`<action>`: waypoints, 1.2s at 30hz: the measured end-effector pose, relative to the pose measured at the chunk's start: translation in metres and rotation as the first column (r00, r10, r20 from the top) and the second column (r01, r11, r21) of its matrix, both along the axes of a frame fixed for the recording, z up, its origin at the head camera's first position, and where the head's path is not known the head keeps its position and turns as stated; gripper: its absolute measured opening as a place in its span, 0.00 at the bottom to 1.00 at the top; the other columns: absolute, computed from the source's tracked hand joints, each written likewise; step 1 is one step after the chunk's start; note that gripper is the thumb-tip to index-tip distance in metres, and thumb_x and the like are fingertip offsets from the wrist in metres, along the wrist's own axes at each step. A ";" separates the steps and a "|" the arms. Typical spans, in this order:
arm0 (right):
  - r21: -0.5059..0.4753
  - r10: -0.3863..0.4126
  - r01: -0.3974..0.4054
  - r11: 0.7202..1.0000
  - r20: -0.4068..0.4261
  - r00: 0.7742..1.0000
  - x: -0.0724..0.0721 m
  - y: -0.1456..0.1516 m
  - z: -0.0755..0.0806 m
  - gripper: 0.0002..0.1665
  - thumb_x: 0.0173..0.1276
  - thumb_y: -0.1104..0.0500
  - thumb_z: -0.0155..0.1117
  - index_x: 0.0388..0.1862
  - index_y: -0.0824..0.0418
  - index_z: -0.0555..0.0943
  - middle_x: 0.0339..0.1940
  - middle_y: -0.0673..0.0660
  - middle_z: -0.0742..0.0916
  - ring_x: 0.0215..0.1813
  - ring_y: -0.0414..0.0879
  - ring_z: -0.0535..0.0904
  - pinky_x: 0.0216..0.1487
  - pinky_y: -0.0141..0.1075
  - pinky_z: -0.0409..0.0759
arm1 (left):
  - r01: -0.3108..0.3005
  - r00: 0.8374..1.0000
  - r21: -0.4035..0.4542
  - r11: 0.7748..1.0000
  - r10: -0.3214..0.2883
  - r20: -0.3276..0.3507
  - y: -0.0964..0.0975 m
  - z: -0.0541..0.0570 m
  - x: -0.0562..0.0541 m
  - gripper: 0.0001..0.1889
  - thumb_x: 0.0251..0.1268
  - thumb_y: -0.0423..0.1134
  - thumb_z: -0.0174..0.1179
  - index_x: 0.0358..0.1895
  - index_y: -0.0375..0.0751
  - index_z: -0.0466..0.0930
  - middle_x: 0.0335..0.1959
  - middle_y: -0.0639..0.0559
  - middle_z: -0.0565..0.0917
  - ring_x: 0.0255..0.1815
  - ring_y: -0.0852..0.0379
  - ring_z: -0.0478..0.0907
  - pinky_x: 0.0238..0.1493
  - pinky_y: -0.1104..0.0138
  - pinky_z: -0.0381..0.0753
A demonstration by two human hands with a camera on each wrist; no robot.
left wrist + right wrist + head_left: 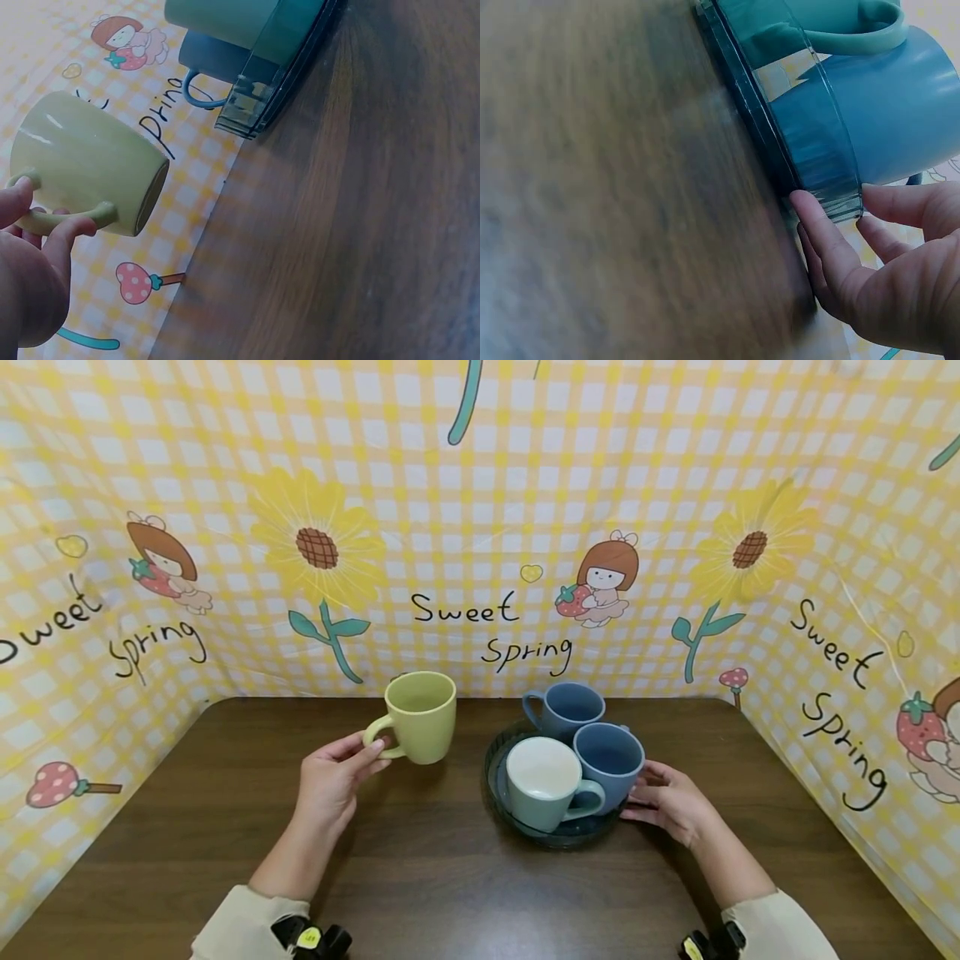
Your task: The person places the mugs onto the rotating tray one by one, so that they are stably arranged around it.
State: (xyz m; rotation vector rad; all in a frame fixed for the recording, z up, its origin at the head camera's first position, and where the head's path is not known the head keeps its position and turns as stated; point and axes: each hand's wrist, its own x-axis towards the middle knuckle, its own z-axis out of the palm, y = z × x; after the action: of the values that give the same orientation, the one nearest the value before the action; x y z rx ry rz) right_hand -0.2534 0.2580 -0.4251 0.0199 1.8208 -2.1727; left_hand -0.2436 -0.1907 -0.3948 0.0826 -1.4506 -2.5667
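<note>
My left hand [330,777] pinches the handle of a yellow-green mug [423,722], which is held up over the back of the table, left of the tray. In the left wrist view the mug [90,161] hangs clear of the wood, thumb and fingers at its handle. A round, see-through dark tray [498,806] holds a pale green mug [536,802] with a white inside and two blue mugs, one in front [611,777] and one behind [573,710]. My right hand [671,802] grips the tray's right side, fingertips at its rim and base [829,199].
The brown wooden table [420,877] ends at the back against a yellow checked cloth [450,527] with printed flowers and figures, which also rises on both sides. A dark strapped device [307,935] sits on the left sleeve, another [712,943] on the right.
</note>
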 end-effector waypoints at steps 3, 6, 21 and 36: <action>0.001 0.009 -0.009 1.000 -0.003 1.000 0.002 -0.001 0.001 0.33 0.67 0.76 0.55 0.69 0.71 0.59 0.45 0.56 0.79 0.41 0.49 0.82 0.47 0.51 0.84 | 0.000 1.000 -0.009 1.000 0.000 -0.003 0.002 0.001 0.000 0.12 0.58 0.17 0.61 0.32 0.37 0.88 0.30 0.46 0.87 0.34 0.55 0.87 0.37 0.65 0.86; 0.002 0.011 -0.011 1.000 0.000 1.000 0.004 -0.002 0.002 0.34 0.67 0.76 0.55 0.70 0.71 0.57 0.46 0.57 0.78 0.41 0.49 0.81 0.48 0.51 0.84 | 0.003 1.000 -0.030 1.000 -0.003 -0.004 0.005 0.001 0.000 0.14 0.59 0.17 0.61 0.30 0.40 0.88 0.29 0.47 0.87 0.34 0.55 0.87 0.37 0.65 0.86; -0.054 0.027 -0.028 0.998 -0.016 1.000 0.010 0.000 0.001 0.33 0.64 0.79 0.56 0.66 0.70 0.57 0.42 0.59 0.81 0.39 0.50 0.83 0.48 0.50 0.84 | 0.019 1.000 -0.053 0.998 -0.020 -0.017 0.018 0.002 -0.003 0.13 0.58 0.18 0.62 0.31 0.40 0.88 0.29 0.47 0.86 0.33 0.56 0.86 0.36 0.65 0.87; -0.036 0.010 -0.010 0.999 0.004 1.000 0.015 -0.002 0.002 0.41 0.65 0.78 0.57 0.72 0.73 0.49 0.44 0.61 0.79 0.41 0.49 0.83 0.51 0.49 0.83 | 0.046 0.999 -0.077 0.996 -0.047 -0.009 0.035 0.004 -0.011 0.13 0.59 0.19 0.63 0.30 0.43 0.88 0.30 0.47 0.86 0.34 0.55 0.86 0.37 0.64 0.87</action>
State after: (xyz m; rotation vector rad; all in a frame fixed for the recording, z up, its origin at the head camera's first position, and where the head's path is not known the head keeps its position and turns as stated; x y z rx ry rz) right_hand -0.2381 0.2561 -0.4232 0.0080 1.7755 -2.1964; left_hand -0.2544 -0.1553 -0.3910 0.0245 -1.5637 -2.5398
